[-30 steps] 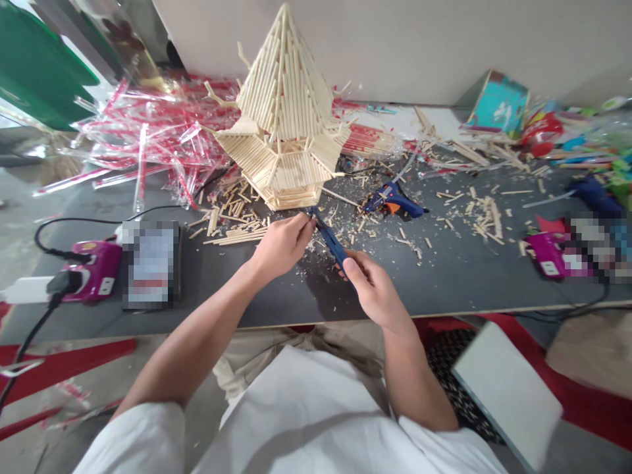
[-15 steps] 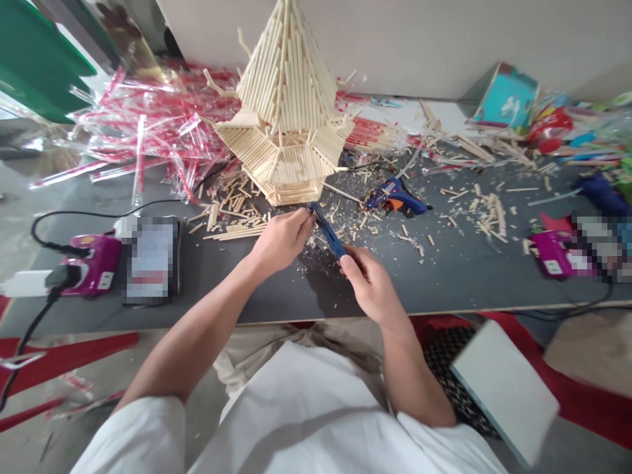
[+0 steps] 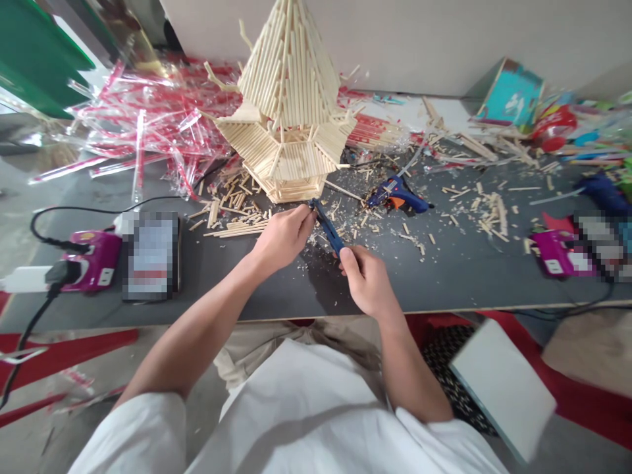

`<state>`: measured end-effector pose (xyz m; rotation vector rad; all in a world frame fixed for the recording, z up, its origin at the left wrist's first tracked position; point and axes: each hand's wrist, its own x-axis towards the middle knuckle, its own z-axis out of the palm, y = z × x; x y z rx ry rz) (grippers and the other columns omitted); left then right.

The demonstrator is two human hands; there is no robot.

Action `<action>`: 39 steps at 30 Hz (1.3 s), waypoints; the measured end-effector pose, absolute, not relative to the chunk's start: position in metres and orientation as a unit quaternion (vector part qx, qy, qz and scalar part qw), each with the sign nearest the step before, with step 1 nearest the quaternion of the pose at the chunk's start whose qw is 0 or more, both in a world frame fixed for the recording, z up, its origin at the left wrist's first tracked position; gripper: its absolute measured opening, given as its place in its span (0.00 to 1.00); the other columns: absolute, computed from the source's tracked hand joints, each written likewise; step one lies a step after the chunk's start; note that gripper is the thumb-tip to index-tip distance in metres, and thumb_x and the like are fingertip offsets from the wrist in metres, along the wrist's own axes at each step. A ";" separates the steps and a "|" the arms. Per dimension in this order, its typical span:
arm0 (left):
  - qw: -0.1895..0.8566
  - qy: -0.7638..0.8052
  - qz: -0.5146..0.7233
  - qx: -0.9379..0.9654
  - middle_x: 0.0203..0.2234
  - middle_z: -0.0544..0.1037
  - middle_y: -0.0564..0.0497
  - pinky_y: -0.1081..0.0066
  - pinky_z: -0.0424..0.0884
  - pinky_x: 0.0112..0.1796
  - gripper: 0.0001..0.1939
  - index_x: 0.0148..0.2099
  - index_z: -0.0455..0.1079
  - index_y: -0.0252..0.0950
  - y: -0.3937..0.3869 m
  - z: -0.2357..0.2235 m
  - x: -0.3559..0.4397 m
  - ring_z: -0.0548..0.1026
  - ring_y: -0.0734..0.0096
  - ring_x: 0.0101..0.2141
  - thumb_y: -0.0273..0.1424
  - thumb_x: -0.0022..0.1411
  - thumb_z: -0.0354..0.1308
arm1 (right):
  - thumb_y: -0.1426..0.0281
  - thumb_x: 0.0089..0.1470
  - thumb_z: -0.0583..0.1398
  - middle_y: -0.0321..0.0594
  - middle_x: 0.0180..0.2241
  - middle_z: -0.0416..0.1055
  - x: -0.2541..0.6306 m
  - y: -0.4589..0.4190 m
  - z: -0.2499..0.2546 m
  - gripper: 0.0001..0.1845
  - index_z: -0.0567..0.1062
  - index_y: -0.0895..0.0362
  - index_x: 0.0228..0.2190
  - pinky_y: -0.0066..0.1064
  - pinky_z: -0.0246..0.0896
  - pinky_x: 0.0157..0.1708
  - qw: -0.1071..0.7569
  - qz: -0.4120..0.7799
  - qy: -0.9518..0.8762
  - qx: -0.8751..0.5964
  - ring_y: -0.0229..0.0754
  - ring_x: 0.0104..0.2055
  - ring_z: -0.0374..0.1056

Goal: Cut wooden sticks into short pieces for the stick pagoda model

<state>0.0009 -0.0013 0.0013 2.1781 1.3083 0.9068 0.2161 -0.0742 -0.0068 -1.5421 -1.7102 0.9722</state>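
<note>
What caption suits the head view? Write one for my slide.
Right hand grips a blue tool, left hand at its tip, before a stick-built model.

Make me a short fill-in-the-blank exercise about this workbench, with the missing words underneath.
The tool held in the right hand is coloured ____.
The left hand is at the tool's end ____ from the wearer's body.
In the wearer's view, the stick model has the big heap of wrappers on its ____ side.
The glue gun nearest the stick model has a trigger coloured ____.

Missing words: blue; farthest; left; orange.
</note>
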 end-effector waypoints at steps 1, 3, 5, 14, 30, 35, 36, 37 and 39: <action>0.218 0.473 0.329 0.788 0.23 0.74 0.52 0.70 0.62 0.30 0.17 0.31 0.56 0.40 -0.001 0.001 0.001 0.69 0.75 0.23 0.33 0.78 0.47 | 0.46 0.72 0.50 0.44 0.35 0.77 0.216 -0.074 -0.007 0.29 0.78 0.53 0.37 0.39 0.65 0.41 0.309 0.363 -0.654 -0.588 0.49 0.40 0.74; 0.205 0.474 0.330 0.790 0.22 0.74 0.52 0.70 0.61 0.29 0.17 0.31 0.56 0.40 -0.001 -0.001 0.001 0.68 0.75 0.23 0.32 0.78 0.47 | 0.45 0.73 0.49 0.44 0.35 0.77 0.215 -0.073 -0.007 0.29 0.76 0.52 0.35 0.39 0.64 0.40 0.300 0.351 -0.662 -0.590 0.49 0.39 0.74; 0.182 0.478 0.329 0.794 0.23 0.72 0.52 0.69 0.59 0.29 0.16 0.32 0.56 0.40 -0.001 -0.002 0.002 0.67 0.75 0.22 0.32 0.77 0.47 | 0.46 0.73 0.48 0.44 0.34 0.77 0.214 -0.073 -0.005 0.29 0.74 0.52 0.33 0.39 0.62 0.40 0.287 0.335 -0.674 -0.593 0.48 0.38 0.73; 0.164 0.505 0.283 0.799 0.24 0.72 0.52 0.66 0.56 0.27 0.10 0.39 0.59 0.40 -0.004 -0.006 0.008 0.67 0.70 0.22 0.32 0.78 0.45 | 0.46 0.74 0.45 0.45 0.31 0.77 0.214 -0.070 -0.004 0.31 0.72 0.51 0.30 0.39 0.61 0.38 0.264 0.314 -0.686 -0.601 0.48 0.35 0.73; 0.322 0.454 0.411 0.722 0.22 0.76 0.54 0.67 0.67 0.29 0.16 0.40 0.52 0.43 -0.002 -0.020 0.016 0.74 0.71 0.23 0.45 0.82 0.39 | 0.48 0.75 0.45 0.45 0.34 0.77 0.209 -0.078 -0.008 0.30 0.75 0.51 0.34 0.40 0.65 0.40 0.300 0.357 -0.673 -0.574 0.48 0.37 0.73; 0.326 0.452 0.409 0.722 0.23 0.75 0.53 0.66 0.67 0.29 0.17 0.41 0.53 0.43 -0.001 -0.022 0.017 0.74 0.70 0.23 0.46 0.82 0.38 | 0.48 0.75 0.43 0.46 0.34 0.76 0.208 -0.078 -0.010 0.30 0.73 0.51 0.34 0.40 0.65 0.38 0.292 0.345 -0.681 -0.575 0.48 0.37 0.72; 0.325 0.452 0.413 0.721 0.23 0.74 0.53 0.66 0.67 0.28 0.17 0.41 0.53 0.43 -0.001 -0.022 0.018 0.73 0.70 0.23 0.46 0.82 0.38 | 0.49 0.75 0.43 0.46 0.34 0.76 0.208 -0.078 -0.010 0.29 0.72 0.51 0.33 0.39 0.65 0.37 0.291 0.341 -0.684 -0.575 0.48 0.36 0.72; 0.323 0.451 0.417 0.720 0.23 0.74 0.54 0.67 0.67 0.28 0.17 0.41 0.53 0.43 -0.001 -0.023 0.018 0.73 0.71 0.23 0.45 0.82 0.38 | 0.49 0.75 0.42 0.46 0.34 0.76 0.208 -0.078 -0.010 0.29 0.71 0.51 0.33 0.39 0.64 0.37 0.290 0.336 -0.687 -0.575 0.48 0.36 0.72; 0.319 0.448 0.426 0.718 0.23 0.73 0.54 0.67 0.66 0.28 0.17 0.41 0.53 0.42 -0.001 -0.024 0.019 0.73 0.71 0.22 0.45 0.82 0.38 | 0.50 0.76 0.42 0.45 0.32 0.75 0.208 -0.077 -0.010 0.29 0.70 0.51 0.33 0.39 0.62 0.37 0.285 0.324 -0.696 -0.574 0.47 0.35 0.71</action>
